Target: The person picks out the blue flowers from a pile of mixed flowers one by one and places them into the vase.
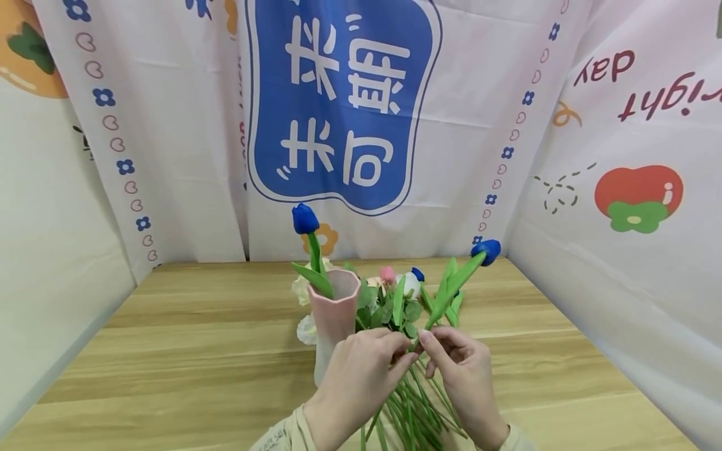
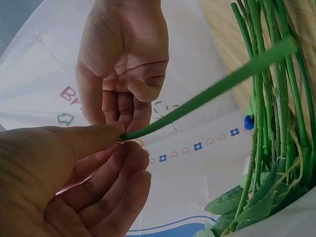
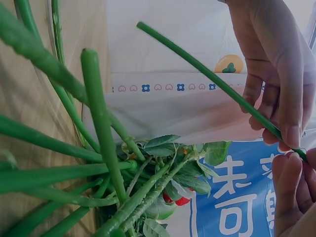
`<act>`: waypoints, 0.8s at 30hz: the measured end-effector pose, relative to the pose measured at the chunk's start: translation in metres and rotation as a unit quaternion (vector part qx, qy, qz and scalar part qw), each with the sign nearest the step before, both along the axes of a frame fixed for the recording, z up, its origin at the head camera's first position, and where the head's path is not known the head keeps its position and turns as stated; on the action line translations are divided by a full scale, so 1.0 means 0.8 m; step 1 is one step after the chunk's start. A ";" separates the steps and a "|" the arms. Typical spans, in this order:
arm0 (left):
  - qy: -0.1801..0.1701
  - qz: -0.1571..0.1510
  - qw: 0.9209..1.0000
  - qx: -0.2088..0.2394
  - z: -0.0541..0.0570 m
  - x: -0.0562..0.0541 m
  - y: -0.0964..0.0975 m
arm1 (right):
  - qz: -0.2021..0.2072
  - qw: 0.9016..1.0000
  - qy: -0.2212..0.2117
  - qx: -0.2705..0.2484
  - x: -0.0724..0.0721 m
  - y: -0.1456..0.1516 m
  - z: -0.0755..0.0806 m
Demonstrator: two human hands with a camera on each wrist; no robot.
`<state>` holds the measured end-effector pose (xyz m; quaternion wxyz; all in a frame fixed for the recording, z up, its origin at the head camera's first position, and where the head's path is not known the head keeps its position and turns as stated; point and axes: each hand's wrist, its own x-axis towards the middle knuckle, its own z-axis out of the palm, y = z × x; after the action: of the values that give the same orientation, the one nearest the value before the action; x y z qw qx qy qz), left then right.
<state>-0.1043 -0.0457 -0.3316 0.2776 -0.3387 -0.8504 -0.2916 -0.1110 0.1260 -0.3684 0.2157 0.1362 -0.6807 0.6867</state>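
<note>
Both hands hold one artificial blue tulip (image 1: 486, 252), its bloom tilted up to the right. The left hand (image 1: 361, 369) pinches the green stem (image 2: 207, 94) between thumb and fingertips, and the cut end sticks out past them. Just above, the right hand (image 1: 465, 369) pinches the stem below the leaves, its thumb on the near side. Left of the hands stands a pink-and-white vase (image 1: 333, 319), with another blue tulip (image 1: 305, 218) leaning in it. Beneath the hands lies a bunch of flower stems (image 1: 414, 407), partly hidden by them.
Behind the hands lie a pink bloom (image 1: 387, 274), a white bloom (image 1: 410, 285) and more leaves. Pale blooms (image 1: 307, 329) show beside the vase. The wooden table (image 1: 186, 363) ends at a printed cloth (image 1: 192, 125) hung behind and at both sides.
</note>
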 end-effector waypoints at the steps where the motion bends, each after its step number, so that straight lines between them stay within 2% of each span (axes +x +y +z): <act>1: -0.001 -0.001 1.000 0.000 0.000 0.000 0.000 | 0.000 1.000 0.000 0.002 0.000 0.000 -0.001; 7: 0.015 0.007 1.000 -0.002 -0.001 -0.001 0.001 | 0.006 1.000 0.000 0.005 0.001 0.000 -0.004; 12: 0.040 0.021 0.999 -0.015 -0.001 -0.002 -0.002 | 0.015 1.000 -0.007 -0.018 0.004 -0.003 -0.005; 17: 0.073 0.035 0.997 -0.013 0.004 -0.001 -0.006 | 0.052 0.998 -0.009 -0.030 0.009 -0.005 -0.005; 24: 0.136 0.039 0.990 -0.016 0.017 0.002 -0.012 | 0.112 0.993 -0.040 -0.018 0.011 -0.008 -0.007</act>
<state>-0.1023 -0.0556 -0.3178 0.3960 -0.3463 -0.8220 -0.2183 -0.1024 0.1196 -0.3738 0.1126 0.1806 -0.6569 0.7233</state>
